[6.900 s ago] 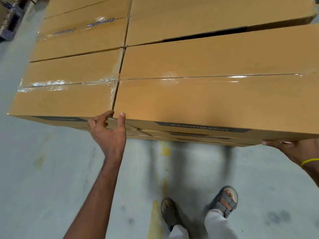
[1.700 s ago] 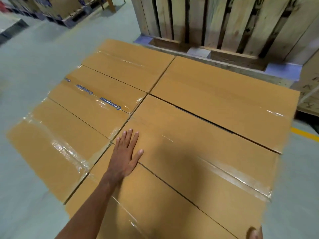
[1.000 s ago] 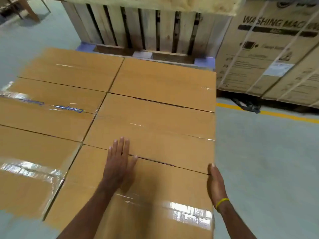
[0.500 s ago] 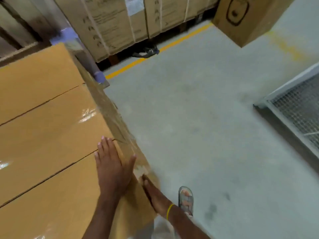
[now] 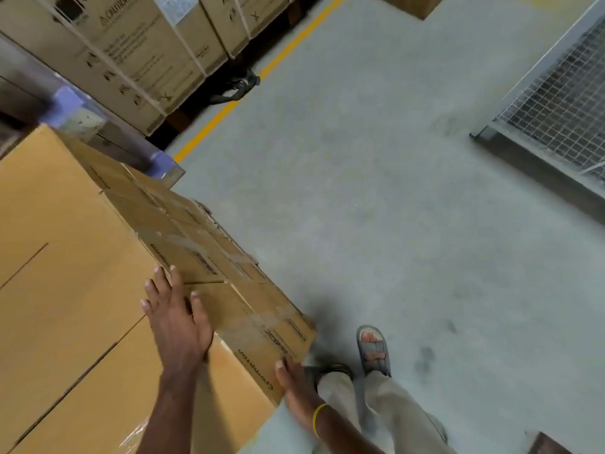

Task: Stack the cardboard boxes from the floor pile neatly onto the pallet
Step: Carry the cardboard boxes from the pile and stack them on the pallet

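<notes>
Left hand flat, fingers spread, on smooth tan cardboard box, right hand straight-fingered against its printed side

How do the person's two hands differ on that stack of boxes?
The left hand lies flat on top of the boxes at the edge, fingers spread; the right hand presses the side face, lower down. The right wrist wears a yellow band; the left wrist is bare. Both touch the boxes with straight fingers, gripping nothing.
</notes>
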Demonstrator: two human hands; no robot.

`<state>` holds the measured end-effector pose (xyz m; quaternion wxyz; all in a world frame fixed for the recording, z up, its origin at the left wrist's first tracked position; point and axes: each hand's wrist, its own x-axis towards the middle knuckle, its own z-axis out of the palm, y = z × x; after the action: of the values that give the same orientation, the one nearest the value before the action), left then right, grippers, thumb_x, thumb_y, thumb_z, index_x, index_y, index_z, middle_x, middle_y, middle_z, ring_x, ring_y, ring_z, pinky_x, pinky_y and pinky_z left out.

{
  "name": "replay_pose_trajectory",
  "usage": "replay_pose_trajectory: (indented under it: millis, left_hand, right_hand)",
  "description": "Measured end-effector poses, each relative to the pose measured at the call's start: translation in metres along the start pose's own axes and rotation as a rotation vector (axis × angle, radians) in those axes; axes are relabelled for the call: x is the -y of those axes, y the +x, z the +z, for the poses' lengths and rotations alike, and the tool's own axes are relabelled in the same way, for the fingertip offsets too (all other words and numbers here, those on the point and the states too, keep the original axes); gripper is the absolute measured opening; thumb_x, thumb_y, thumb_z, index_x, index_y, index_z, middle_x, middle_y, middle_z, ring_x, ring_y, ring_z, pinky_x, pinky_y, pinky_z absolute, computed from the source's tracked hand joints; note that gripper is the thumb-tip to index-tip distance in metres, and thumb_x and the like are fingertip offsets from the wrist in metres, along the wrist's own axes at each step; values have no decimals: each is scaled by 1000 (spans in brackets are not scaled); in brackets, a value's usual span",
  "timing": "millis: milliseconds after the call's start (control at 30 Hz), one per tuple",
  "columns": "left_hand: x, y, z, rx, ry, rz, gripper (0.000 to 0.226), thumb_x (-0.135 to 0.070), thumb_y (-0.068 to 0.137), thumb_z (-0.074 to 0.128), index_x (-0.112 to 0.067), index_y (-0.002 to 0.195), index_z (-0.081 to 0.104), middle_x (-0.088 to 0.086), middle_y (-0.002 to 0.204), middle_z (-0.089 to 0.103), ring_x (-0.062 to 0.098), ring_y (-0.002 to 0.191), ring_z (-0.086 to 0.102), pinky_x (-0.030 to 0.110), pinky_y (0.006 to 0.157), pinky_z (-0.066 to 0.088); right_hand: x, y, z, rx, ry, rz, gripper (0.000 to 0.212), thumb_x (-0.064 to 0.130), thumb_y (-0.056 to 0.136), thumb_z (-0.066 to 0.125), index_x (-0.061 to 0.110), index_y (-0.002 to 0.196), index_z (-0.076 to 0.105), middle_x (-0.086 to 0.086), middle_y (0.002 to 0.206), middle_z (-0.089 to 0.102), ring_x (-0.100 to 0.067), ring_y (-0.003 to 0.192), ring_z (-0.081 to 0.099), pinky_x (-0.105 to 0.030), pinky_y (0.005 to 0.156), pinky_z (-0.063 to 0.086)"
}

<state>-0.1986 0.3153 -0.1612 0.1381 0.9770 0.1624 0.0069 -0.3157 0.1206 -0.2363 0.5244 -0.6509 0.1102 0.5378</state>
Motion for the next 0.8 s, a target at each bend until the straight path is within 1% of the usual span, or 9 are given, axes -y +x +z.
replay_pose_trajectory:
  millis: [67,200,267,333,433,500,600,733,800]
  left_hand:
    - [0,0,1,-2,0,4,64,-27,102,34,-2,160,32,23,169,21,47,156,14,66,122,11]
    - [0,0,3,21,9,4,65,-30,103,32,-3,162,28,21,170,17,45,157,11,64,123,9]
    - [0,0,0,62,11,-1,66,-36,105,27,-7,164,22,17,172,11,40,159,5,60,125,6]
    - [-1,-3,-5,117,0,-11,70,-47,107,20,-11,166,10,10,173,2,32,160,-3,54,128,1]
    - [-3,-20,-14,181,-19,-43,77,-58,105,15,-14,166,1,4,172,-7,25,160,-8,48,128,-2]
    - [0,-45,-22,211,-27,-79,79,-61,103,12,-15,164,-5,2,171,-11,22,159,-10,46,128,-3]
    - [9,-102,-31,246,-73,-146,80,-65,100,8,-18,162,-8,0,171,-13,19,159,-13,42,128,-5]
    - [33,-192,-49,276,-116,-304,84,-67,98,6,-18,165,-8,-3,170,-18,16,157,-16,41,127,-4]
    - [53,-235,-58,309,-123,-386,87,-72,92,-1,-19,159,-17,-4,167,-22,21,160,-13,43,128,1]
  right_hand:
    - [3,-1,-4,-10,99,68,66,55,107,18,23,162,1,3,169,-2,-18,156,-5,-40,125,1]
    - [8,-12,-14,-7,146,57,62,51,107,29,23,160,13,3,168,8,-17,155,5,-37,126,7]
    - [17,-19,-17,8,128,36,69,63,102,30,24,158,22,0,166,17,-18,154,13,-35,123,11]
    - [27,-24,-18,3,89,-14,89,88,82,26,26,142,43,-3,152,40,-21,142,34,-39,120,22]
    - [44,-36,-17,-17,60,-72,76,81,87,28,16,117,53,-6,126,58,-23,119,52,-40,108,37]
    - [57,-47,-14,-24,4,-145,69,75,94,30,17,120,54,-6,125,59,-24,117,54,-38,103,41]
    - [77,-65,-7,-92,-5,-228,72,86,84,36,32,127,57,9,125,62,-18,118,57,-37,105,43]
    - [92,-97,11,-211,-112,-350,33,45,101,54,36,133,52,13,127,60,-13,121,57,-26,102,42]
    - [90,-111,23,-284,-210,-406,48,41,97,62,27,141,51,9,137,58,-12,127,55,-29,108,41]
